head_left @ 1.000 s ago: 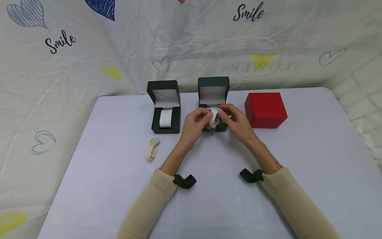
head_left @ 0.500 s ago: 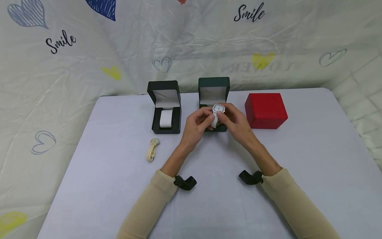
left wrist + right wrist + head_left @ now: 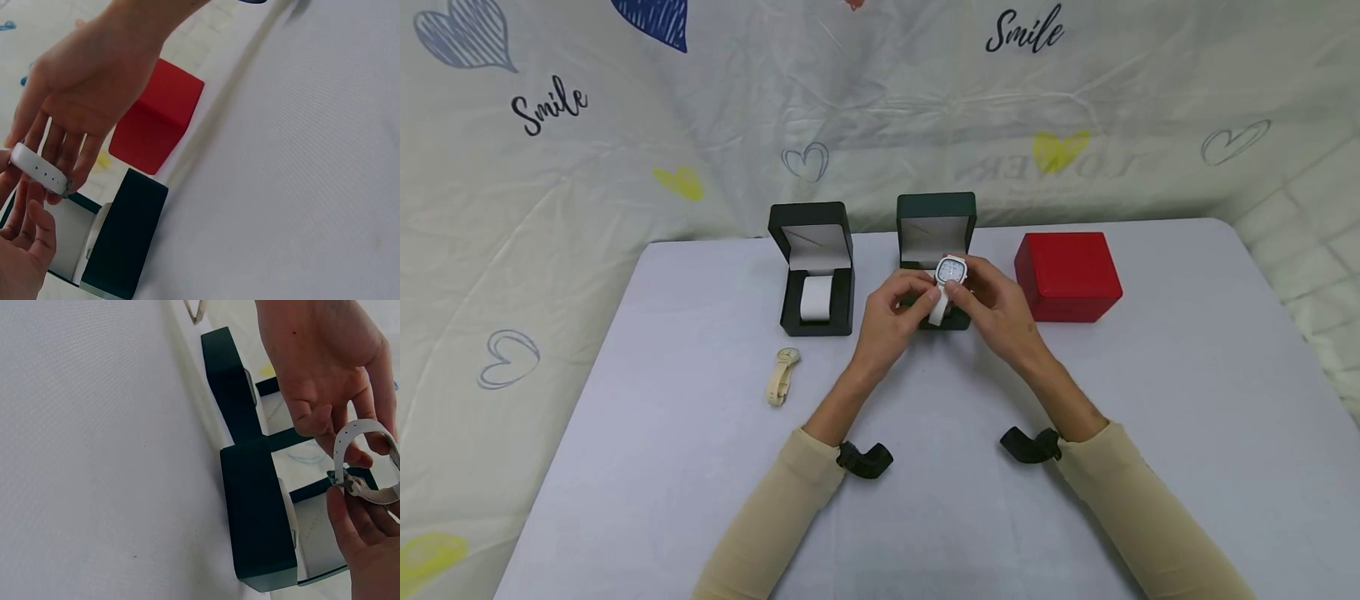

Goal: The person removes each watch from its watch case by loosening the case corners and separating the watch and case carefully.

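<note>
Both hands hold a white watch with a square face just above the open dark green box. My left hand pinches the strap from the left, and my right hand pinches it from the right. In the left wrist view the white strap lies across the fingers of the right hand. In the right wrist view the strap forms a loop over the green box, between the left hand and the right hand.
An open black box with a white cushion stands to the left of the green one. A closed red box stands to the right. A beige watch lies on the grey table in front of the black box.
The hands turned the white watch so its face looks up, and raised it slightly over the green box. Nothing else has moved.
</note>
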{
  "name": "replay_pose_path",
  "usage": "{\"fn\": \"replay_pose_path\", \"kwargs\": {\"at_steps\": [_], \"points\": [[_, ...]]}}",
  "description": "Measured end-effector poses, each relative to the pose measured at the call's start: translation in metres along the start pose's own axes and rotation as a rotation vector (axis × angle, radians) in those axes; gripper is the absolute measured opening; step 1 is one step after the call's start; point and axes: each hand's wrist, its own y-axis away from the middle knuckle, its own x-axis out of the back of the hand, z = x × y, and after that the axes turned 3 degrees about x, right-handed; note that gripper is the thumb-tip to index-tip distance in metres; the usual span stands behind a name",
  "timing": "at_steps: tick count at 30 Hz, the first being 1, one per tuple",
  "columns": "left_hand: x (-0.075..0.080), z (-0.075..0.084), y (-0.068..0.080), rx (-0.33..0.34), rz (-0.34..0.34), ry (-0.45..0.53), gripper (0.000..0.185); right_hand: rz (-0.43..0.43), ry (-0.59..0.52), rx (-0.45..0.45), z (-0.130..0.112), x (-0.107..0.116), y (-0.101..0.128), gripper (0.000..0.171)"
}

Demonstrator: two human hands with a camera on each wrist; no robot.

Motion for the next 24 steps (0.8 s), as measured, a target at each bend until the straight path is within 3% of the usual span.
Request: {"fn": "replay_pose_path", "kwargs": {"at_steps": [8, 24], "points": [[-0.0017, -0.0008, 0.0004, -0.011, 0.032, -0.032, 0.018, 0.025, -0.009, 0.03, -0.0019, -0.0014, -0.0006, 0.046], [-0.0039, -0.0056, 0.0054, 0.015, 0.024, -0.091, 0.021, 0.058, -0.087, 0.066, 0.0001, -0.0024, 0.0016, 0.047]]}}
